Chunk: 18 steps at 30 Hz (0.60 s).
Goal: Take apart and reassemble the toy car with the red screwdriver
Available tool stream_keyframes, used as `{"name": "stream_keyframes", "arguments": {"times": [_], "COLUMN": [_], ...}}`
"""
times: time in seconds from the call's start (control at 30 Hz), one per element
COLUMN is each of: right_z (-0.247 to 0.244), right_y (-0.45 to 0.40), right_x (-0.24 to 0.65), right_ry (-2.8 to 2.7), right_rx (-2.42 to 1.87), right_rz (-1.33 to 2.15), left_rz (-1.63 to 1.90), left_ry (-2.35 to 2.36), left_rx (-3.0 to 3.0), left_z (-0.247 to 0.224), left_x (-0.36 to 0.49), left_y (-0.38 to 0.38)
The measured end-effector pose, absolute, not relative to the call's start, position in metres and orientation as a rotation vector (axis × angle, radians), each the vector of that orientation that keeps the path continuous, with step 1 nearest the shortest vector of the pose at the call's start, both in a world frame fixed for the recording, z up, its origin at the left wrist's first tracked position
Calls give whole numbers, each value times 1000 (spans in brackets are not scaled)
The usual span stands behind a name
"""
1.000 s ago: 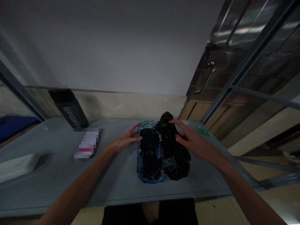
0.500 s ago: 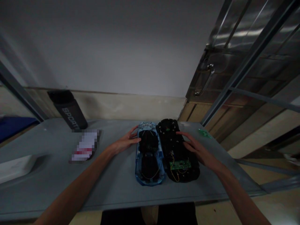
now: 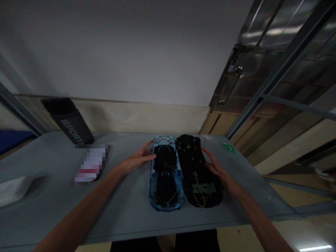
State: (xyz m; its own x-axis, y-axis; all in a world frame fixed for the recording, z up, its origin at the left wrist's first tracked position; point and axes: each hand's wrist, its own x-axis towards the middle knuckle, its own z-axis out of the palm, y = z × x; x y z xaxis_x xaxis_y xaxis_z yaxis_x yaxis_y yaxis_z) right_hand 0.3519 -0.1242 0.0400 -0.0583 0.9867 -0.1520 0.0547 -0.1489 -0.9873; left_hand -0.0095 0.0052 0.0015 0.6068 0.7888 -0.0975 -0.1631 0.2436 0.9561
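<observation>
Side by side on the grey table (image 3: 126, 210) lie two halves of a toy car. The blue car body shell (image 3: 181, 182) is upturned, its dark inside facing up. My left hand (image 3: 138, 160) holds its left edge, thumb over the rim and fingers along the side. Immediately to the right is the black car chassis (image 3: 193, 161), bearing a green circuit board (image 3: 204, 188) and a loose yellow wire. Along the chassis's right edge my right hand (image 3: 219, 171) grips it, fingers bent round the side; some fingertips are hidden.
A green plastic piece (image 3: 231, 148) lies at the table's right. To the left are a dark bottle (image 3: 73, 122), a blurred-out phone-like object (image 3: 91, 162) and a white object (image 3: 14, 190). Metal frame posts (image 3: 246, 101) stand at the table's sides, and a wall is behind.
The chassis has turned slightly straighter beside the shell and seems to lie flatter. My right hand has shifted with it along its edge. My left hand keeps its place on the shell.
</observation>
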Motion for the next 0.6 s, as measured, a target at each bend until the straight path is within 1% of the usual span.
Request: {"name": "stream_keyframes", "arguments": {"times": [0.23, 0.4, 0.6], "right_z": [18, 29, 39], "right_y": [-109, -102, -105], "right_x": [346, 332, 322], "right_ry": [-920, -662, -566], "right_rx": [-1302, -1463, -1445], "right_rz": [1479, 1665, 1738], "left_rz": [726, 712, 711], "left_ry": [626, 668, 627], "left_rx": [1167, 1165, 1170], "left_z": [6, 7, 8], "left_x": [-9, -9, -10], "left_y": [3, 3, 3]}}
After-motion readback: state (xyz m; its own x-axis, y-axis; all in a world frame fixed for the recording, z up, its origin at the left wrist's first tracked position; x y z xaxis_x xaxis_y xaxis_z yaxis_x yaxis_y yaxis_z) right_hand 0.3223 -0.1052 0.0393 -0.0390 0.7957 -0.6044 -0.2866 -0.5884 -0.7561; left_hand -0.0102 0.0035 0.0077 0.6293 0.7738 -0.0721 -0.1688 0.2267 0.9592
